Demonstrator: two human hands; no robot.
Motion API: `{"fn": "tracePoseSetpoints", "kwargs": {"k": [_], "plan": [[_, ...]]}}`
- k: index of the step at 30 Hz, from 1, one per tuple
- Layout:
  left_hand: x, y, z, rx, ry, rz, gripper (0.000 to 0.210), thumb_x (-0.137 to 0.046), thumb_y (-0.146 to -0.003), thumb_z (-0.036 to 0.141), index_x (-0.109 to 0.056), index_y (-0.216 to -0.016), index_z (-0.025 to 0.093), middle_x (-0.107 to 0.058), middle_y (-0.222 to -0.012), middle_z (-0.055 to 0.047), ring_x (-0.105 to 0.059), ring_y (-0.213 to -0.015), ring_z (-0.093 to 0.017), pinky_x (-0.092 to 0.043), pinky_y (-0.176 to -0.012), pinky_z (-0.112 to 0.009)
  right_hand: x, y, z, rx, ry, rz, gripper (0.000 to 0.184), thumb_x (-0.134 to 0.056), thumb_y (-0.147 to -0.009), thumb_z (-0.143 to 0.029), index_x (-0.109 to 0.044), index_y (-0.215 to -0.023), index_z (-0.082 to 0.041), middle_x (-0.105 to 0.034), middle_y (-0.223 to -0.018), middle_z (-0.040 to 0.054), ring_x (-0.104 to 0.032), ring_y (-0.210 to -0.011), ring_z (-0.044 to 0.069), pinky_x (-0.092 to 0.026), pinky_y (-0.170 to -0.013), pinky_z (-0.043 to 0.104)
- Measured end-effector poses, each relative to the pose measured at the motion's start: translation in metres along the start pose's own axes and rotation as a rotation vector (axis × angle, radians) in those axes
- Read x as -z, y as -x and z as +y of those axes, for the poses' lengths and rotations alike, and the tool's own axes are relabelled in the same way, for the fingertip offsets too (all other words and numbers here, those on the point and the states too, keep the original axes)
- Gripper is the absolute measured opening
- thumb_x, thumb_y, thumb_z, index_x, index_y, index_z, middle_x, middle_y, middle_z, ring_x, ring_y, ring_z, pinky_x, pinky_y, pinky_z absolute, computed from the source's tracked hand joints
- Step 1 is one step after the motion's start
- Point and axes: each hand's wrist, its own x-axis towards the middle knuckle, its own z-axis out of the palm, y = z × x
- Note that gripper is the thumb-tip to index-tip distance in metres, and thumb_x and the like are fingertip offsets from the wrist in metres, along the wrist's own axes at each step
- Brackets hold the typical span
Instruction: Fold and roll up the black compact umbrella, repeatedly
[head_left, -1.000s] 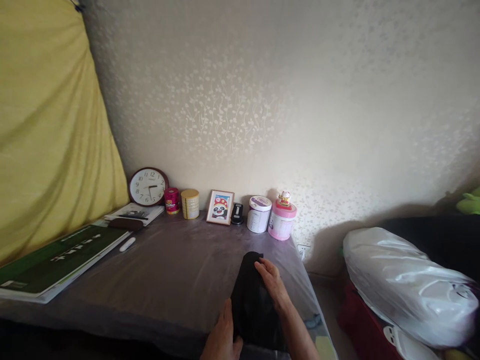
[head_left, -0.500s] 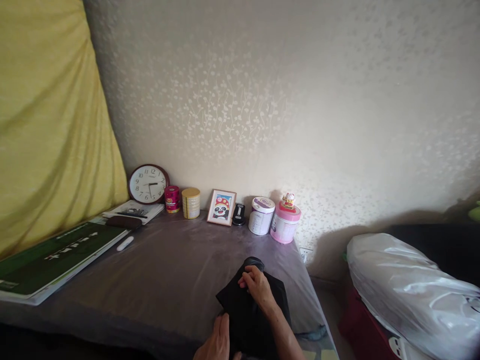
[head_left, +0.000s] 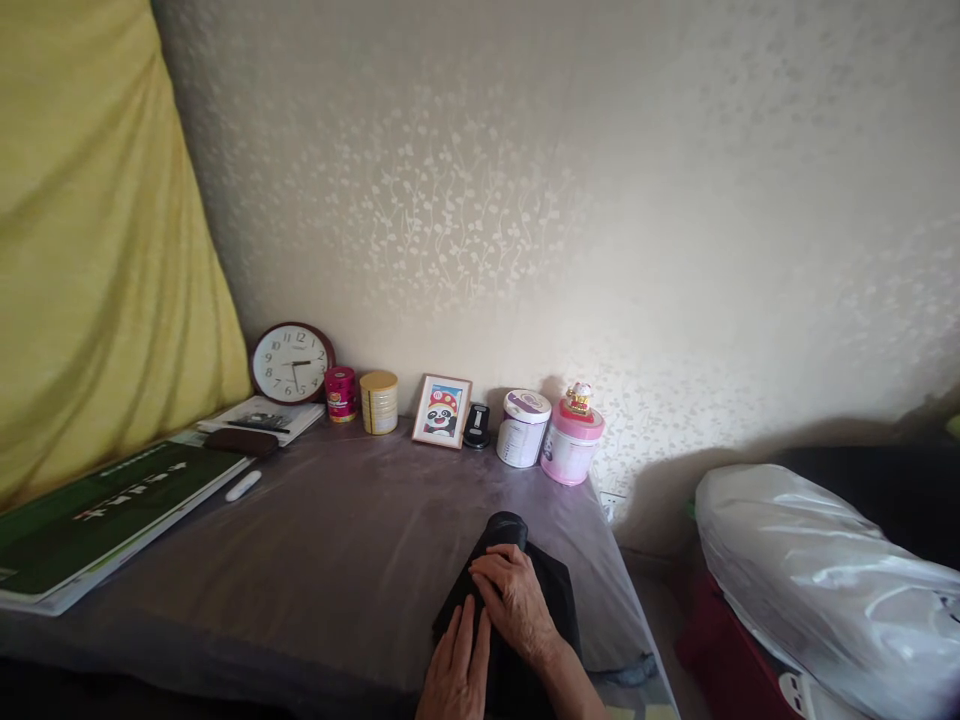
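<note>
Resting nearly flat, fingers together, the left hand (head_left: 454,662) and right hand (head_left: 517,608) covered the black cloth (head_left: 553,588) on the worktop (head_left: 322,560), seemingly partly folded, its edges not yet even.

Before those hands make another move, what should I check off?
1. Left hand on the black item: ok, fingers extended over it.
2. Right hand on the black item: ok, resting across it.
3. Right fingers gripping the fabric: cannot tell; fingertips are partly hidden.
4. Black item apart from the pink tub: ok, bare cover lies between.
5. Figurine upright on that tub: ok.
6. Black item fully in view: not ok, hands hide part.
</note>
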Motion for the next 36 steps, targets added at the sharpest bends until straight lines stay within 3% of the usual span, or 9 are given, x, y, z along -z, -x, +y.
{"fn": "tracePoseSetpoints", "kwargs": {"k": [6,11,14,18,22,24,28,31,36], "plan": [[-0.001,0.0,-0.001,0.049,0.042,-0.065,0.083,-0.029,-0.076,-0.009,0.021,-0.135,0.023,-0.046,-0.135,-0.013,-0.043,-0.124,-0.022,-0.044,-0.097,-0.03,-0.011,-0.022,0.035,-0.013,0.018,0.04,0.03,-0.039,-0.09,-0.02,-0.068,-0.096,-0.027,-0.067,-0.106,0.0025,-0.048,-0.117,0.02,-0.021,-0.106,0.046],[0.005,-0.001,-0.002,0.091,0.084,-0.21,0.083,-0.024,-0.073,-0.011,0.023,-0.131,0.025,-0.038,-0.14,-0.015,-0.039,-0.127,-0.022,-0.043,-0.099,-0.033,-0.018,-0.047,0.059,-0.176,-0.034,0.088,0.029,-0.04,-0.088,-0.022,-0.067,-0.099,-0.022,-0.066,-0.11,0.0054,-0.051,-0.113,0.02,-0.032,-0.1,0.038],[0.014,-0.002,-0.001,0.11,0.133,-0.29,0.079,-0.023,-0.074,-0.01,0.014,-0.134,0.026,-0.031,-0.143,-0.015,-0.035,-0.129,-0.024,-0.041,-0.1,-0.037,-0.012,-0.049,0.073,-0.308,-0.054,0.16,0.031,-0.04,-0.086,-0.024,-0.064,-0.104,-0.015,-0.065,-0.11,0.0103,-0.057,-0.106,0.021,-0.038,-0.096,0.033],[0.036,-0.006,0.002,0.155,0.228,-0.37,0.076,-0.027,-0.073,-0.009,-0.005,-0.139,0.024,-0.024,-0.147,-0.014,-0.029,-0.132,-0.025,-0.04,-0.101,-0.04,0.012,-0.022,0.093,-0.463,-0.049,0.272,0.039,-0.036,-0.086,-0.033,-0.059,-0.108,-0.011,-0.064,-0.11,0.0144,-0.059,-0.102,0.023,-0.044,-0.089,0.033],[0.066,-0.013,0.005,0.157,0.325,-0.47,0.088,-0.037,-0.065,-0.006,0.002,-0.14,0.018,-0.013,-0.15,-0.014,-0.022,-0.135,-0.026,-0.034,-0.105,-0.039,0.038,0.024,0.103,-0.622,-0.021,0.339,0.042,-0.036,-0.082,-0.039,-0.061,-0.101,-0.012,-0.067,-0.099,0.0153,-0.062,-0.095,0.027,-0.045,-0.085,0.037],[0.078,-0.016,0.006,0.149,0.344,-0.535,0.086,-0.037,-0.064,-0.005,0.0,-0.14,0.013,-0.01,-0.15,-0.016,-0.017,-0.137,-0.026,-0.029,-0.108,-0.038,0.045,0.045,0.101,-0.709,-0.052,0.32,0.038,-0.038,-0.08,-0.04,-0.062,-0.095,-0.014,-0.068,-0.092,0.0131,-0.064,-0.09,0.026,-0.047,-0.08,0.035],[0.089,-0.018,0.008,0.212,0.377,-0.598,0.084,-0.034,-0.068,-0.005,0.001,-0.141,0.016,-0.005,-0.152,-0.012,-0.011,-0.138,-0.024,-0.026,-0.109,-0.038,0.045,0.069,0.084,-0.856,-0.276,0.206,0.041,-0.038,-0.078,-0.046,-0.06,-0.097,-0.017,-0.068,-0.081,0.0086,-0.065,-0.072,0.023,-0.049,-0.054,0.028],[0.089,-0.016,0.009,0.234,0.435,-0.563,0.082,-0.033,-0.069,-0.005,0.0,-0.141,0.018,-0.003,-0.152,-0.01,-0.01,-0.138,-0.022,-0.024,-0.11,-0.037,0.042,0.074,0.071,-0.842,-0.309,0.175,0.047,-0.036,-0.077,-0.051,-0.06,-0.098,-0.017,-0.067,-0.082,0.0087,-0.064,-0.069,0.023,-0.047,-0.048,0.028],[0.09,-0.016,0.008,0.259,0.46,-0.548,0.082,-0.038,-0.069,-0.003,-0.002,-0.141,0.015,-0.007,-0.152,-0.011,-0.012,-0.138,-0.021,-0.022,-0.111,-0.035,0.038,0.069,0.063,-0.759,-0.195,0.218,0.048,-0.04,-0.075,-0.052,-0.06,-0.096,-0.014,-0.068,-0.082,0.0103,-0.064,-0.079,0.026,-0.047,-0.064,0.031]]}}
